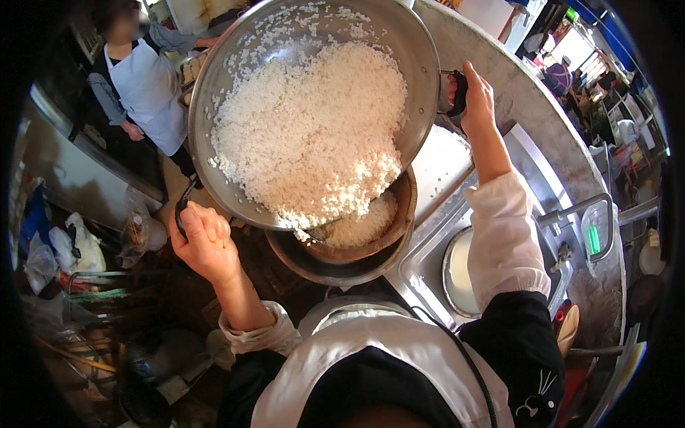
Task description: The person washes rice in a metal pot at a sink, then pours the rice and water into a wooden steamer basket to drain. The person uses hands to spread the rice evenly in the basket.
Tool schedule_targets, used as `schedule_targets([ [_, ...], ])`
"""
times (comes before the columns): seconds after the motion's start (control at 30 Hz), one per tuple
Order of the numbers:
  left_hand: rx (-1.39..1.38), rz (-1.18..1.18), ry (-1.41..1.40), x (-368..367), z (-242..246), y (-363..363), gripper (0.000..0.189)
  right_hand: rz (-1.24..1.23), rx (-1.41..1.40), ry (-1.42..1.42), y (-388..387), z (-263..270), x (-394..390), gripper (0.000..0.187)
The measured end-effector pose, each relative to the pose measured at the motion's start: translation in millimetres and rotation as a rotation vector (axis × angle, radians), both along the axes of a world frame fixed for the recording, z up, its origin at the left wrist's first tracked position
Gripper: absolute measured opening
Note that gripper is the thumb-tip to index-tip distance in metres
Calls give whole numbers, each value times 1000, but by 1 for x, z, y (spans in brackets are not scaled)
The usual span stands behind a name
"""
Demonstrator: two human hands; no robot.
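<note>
A large two-handled metal pan (417,101) is tilted towards me and holds a heap of white rice (310,123). My left hand (206,241) grips its dark handle at the lower left. My right hand (478,104) is closed around the black handle at the upper right. Some grains hang over the pan's near lip. Partly hidden below that lip is a round, wooden-looking vessel (409,208) with more rice (369,222) in it. The vessel sits within a wider dark metal-rimmed pot or bowl (342,279).
To the right are a steel sink (423,267) holding a pot of whitish liquid (463,273), and a faucet (575,211). A curved stone-like ledge (562,123) runs behind. A person in a white apron (147,91) stands at the upper left. Plastic bags (80,246) lie at the left.
</note>
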State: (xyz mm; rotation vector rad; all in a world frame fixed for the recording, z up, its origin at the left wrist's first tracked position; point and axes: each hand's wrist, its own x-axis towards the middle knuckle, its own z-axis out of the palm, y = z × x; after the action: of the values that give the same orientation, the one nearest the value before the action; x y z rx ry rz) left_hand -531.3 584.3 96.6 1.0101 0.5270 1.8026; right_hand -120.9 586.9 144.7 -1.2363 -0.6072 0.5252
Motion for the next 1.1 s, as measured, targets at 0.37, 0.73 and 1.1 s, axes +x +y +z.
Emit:
schedule_targets([
  [0.37, -14, 27, -7, 2, 2, -1, 29, -193, 121, 68, 3, 3, -17, 17],
  [0.73, 60, 47, 20, 6, -5, 11, 29, -223, 263, 32, 4, 5, -13, 17],
  [1.1, -164, 67, 251, 1, 17, 8, 38, -243, 284, 51, 7, 1, -15, 15],
])
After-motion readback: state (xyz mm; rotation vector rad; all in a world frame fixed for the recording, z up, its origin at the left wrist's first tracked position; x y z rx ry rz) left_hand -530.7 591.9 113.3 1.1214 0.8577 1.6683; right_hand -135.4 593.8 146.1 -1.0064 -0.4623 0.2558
